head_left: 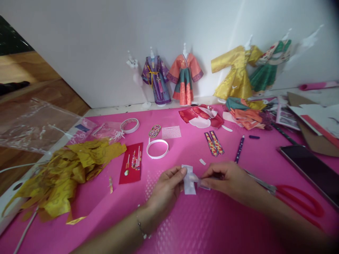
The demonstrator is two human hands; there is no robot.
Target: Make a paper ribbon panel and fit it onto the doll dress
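Note:
Near the middle of the pink mat (106, 225), a small whitish strip (189, 181) is pinched between the thumb and fingers of my left hand (169, 183). To its right, my right hand (227, 178) has its thumb and fingers closed on a pale piece (205, 184) that meets the strip. Whether the two pieces are joined cannot be made out. A tiny white scrap (202, 161) lies just beyond my hands. Red-handled scissors (299, 199) rest beside my right forearm.
Dressed doll stands, one in a purple robe (156, 79), line the wall. Yellow fabric (63, 173) and a red card (131, 163) lie left, with a white ring (157, 149) and tape roll (129, 125) behind. A phone (312, 173) and dotted pencil (239, 149) lie right.

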